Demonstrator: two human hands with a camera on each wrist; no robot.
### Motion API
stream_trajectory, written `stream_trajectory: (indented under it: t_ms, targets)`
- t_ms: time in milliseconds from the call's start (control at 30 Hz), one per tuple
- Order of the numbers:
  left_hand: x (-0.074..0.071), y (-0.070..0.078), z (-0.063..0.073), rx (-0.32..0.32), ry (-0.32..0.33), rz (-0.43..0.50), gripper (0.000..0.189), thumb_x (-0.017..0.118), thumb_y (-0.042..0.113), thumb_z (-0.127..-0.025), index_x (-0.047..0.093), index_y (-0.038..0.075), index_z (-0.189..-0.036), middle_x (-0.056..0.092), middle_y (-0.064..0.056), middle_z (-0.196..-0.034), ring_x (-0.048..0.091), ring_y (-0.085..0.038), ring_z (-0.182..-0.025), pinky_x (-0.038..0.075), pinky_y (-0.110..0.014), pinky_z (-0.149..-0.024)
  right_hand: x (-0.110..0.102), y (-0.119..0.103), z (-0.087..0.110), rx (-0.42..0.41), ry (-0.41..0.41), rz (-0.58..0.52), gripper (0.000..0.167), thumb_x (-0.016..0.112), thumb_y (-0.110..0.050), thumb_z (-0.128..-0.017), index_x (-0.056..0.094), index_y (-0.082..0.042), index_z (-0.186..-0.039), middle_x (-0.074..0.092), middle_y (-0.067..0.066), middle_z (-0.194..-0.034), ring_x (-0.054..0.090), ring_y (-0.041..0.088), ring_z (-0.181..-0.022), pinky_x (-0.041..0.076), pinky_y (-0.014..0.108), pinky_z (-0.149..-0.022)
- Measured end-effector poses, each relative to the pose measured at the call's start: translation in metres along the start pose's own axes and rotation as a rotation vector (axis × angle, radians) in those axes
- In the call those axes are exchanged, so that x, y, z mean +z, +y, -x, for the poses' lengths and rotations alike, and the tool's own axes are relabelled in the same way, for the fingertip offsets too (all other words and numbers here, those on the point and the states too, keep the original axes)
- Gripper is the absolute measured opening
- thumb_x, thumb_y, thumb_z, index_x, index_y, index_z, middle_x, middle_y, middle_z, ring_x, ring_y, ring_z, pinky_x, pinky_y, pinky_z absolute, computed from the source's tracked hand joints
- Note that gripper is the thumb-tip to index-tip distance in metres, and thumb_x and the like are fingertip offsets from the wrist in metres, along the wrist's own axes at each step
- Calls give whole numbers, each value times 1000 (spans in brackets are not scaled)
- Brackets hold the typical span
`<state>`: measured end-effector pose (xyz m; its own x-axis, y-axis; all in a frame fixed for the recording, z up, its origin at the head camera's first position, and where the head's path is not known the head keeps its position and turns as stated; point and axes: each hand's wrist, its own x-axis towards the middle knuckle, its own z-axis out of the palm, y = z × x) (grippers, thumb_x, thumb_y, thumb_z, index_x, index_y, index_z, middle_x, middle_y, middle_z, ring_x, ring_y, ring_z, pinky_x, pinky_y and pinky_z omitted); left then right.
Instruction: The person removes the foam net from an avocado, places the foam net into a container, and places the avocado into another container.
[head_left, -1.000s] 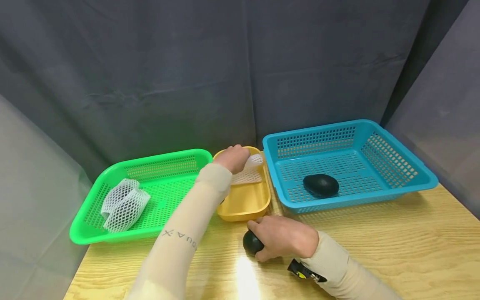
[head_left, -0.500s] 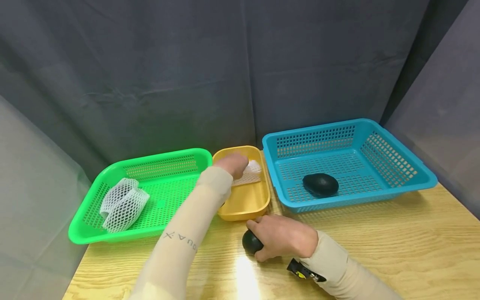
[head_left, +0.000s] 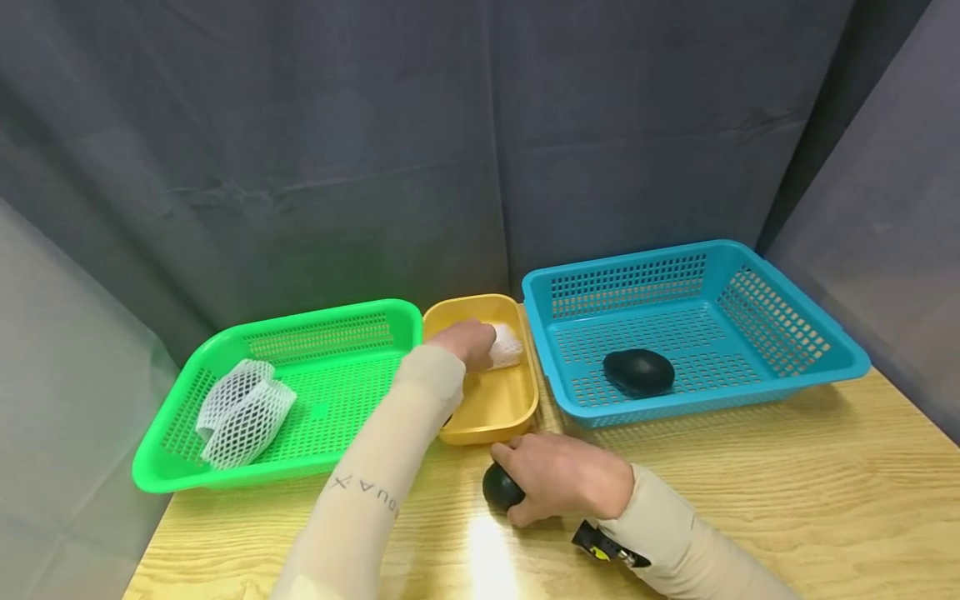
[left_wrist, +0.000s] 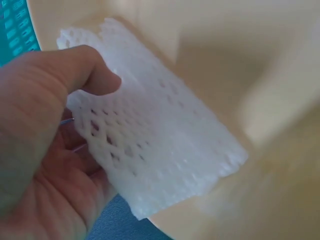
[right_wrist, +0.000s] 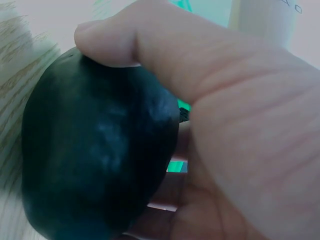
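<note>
wooden table, three containers: left hand pinches one white net, right hand grips one dark object.

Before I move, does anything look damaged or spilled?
Nothing stands out: no spill shows, the white net sleeve in the left hand looks untorn, and the dark object in the right hand shows no visible split.
</note>
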<state>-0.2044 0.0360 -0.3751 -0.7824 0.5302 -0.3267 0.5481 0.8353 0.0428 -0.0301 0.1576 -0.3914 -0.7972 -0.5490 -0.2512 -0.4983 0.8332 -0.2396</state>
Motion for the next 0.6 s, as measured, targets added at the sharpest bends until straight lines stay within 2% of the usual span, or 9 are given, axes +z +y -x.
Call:
stream_trajectory:
  t_ms: [200, 467, 600]
  targets:
    - [4, 0, -2, 0, -4, 24, 17, 65, 24, -101, 73, 11, -109, 71, -7, -98, 61, -22, -84, 51, -32, -79, 0, 0, 1, 8, 1, -3, 54, 84, -39, -75, 64, -11, -117, 68, -1, -93, 63, 13, -78, 53, 32, -71]
    - [4, 0, 0, -5, -37, 73, 35, 62, 43, -102, 71, 11, -112, 65, -6, -97, 57, -22, -86, 46, -32, -80, 0, 0, 1, -16, 32, 2, 47, 85, -36, -73, 63, -12, -107, 64, -3, -87, 56, 11, -70, 48, 29, -64]
    - [2, 0, 2, -17, -62, 96, 34, 61, 44, -102, 70, 13, -112, 61, -4, -91, 56, -22, -84, 44, -32, -77, 0, -1, 1, -23, 42, 9, 46, 85, -35, -72, 62, -12, -105, 64, -3, -86, 56, 11, -69, 47, 29, -62]
